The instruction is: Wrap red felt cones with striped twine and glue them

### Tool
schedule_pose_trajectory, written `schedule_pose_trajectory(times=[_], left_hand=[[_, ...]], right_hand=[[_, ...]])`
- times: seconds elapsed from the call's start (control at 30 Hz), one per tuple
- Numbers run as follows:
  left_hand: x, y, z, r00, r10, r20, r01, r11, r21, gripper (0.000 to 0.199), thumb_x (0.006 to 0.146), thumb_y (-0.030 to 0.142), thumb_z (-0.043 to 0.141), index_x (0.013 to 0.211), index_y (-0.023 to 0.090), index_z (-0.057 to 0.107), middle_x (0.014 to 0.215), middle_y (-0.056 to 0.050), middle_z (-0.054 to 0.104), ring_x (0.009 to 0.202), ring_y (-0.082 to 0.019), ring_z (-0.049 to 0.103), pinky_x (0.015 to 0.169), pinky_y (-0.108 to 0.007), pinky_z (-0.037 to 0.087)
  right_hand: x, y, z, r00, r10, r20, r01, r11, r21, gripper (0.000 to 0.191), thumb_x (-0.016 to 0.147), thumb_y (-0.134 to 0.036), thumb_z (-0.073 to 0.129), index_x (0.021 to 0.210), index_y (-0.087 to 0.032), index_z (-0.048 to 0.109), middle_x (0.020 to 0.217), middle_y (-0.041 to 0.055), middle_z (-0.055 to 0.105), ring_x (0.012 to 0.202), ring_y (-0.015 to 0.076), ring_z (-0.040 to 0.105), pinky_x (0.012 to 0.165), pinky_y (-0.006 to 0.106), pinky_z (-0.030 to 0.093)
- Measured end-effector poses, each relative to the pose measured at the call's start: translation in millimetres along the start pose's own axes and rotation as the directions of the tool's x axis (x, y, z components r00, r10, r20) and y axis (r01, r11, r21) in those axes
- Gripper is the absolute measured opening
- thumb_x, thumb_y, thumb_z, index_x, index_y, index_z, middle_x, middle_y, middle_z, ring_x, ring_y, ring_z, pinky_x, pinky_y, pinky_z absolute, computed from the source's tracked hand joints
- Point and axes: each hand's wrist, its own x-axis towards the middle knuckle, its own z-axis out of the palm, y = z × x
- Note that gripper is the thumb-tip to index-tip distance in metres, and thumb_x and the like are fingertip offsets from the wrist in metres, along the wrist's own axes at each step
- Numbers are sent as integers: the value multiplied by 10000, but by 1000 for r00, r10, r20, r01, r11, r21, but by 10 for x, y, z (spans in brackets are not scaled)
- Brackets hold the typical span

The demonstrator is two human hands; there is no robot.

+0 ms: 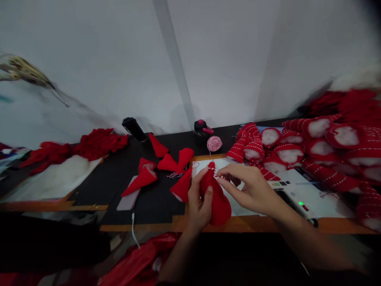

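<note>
My left hand (199,202) is closed around a red felt cone (220,204), its narrow tip pointing up and its wide end toward me. Red-and-white twine (212,158) runs from a wound ball (214,143) behind it down to the cone's tip. On the right of the tip, my right hand (251,186) pinches the twine between thumb and forefinger; the exact grip is small and partly blurred. Another red cone (181,186) lies just left of my left hand. Several plain red cones (141,178) are scattered farther left.
A pile of stuffed red cones with white stitching (288,153) fills the right side. A white device with a green light (300,203) lies before it. Left are a phone (128,202) on a cable, a black cylinder (134,129) and white stuffing (67,174). A black-and-pink container (201,133) stands behind.
</note>
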Motion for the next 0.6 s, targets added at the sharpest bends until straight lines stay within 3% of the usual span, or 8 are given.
schedule_pose_trajectory(times=[0.23, 0.43, 0.6], left_hand=[[-5, 25, 10, 998, 56, 6, -56, 995, 87, 441, 948, 244, 486, 1389, 257, 467, 1382, -86, 535, 1291, -263, 482, 1118, -477, 369], [-2, 60, -8, 991, 131, 30, -133, 983, 127, 463, 946, 230, 474, 1407, 274, 445, 1379, -78, 542, 1274, -261, 503, 1121, -487, 363], [-22, 49, -2, 993, 113, 20, -115, 985, 132, 472, 943, 226, 474, 1411, 268, 437, 1392, -81, 529, 1297, -264, 485, 1131, -485, 351]], right_hand=[[81, 65, 170, 970, 108, -216, -128, 988, -81, 212, 899, -320, 583, 763, -182, 669, 625, -8, 613, 541, 105, 483, 537, 248, 354], [98, 74, 209, 958, 145, -248, -173, 980, -94, 223, 888, -331, 590, 730, -180, 635, 587, -18, 581, 526, 100, 477, 529, 240, 353], [89, 81, 206, 954, 218, -205, -215, 976, 36, 161, 861, -335, 616, 877, -179, 653, 564, -41, 531, 489, 97, 457, 495, 227, 357]])
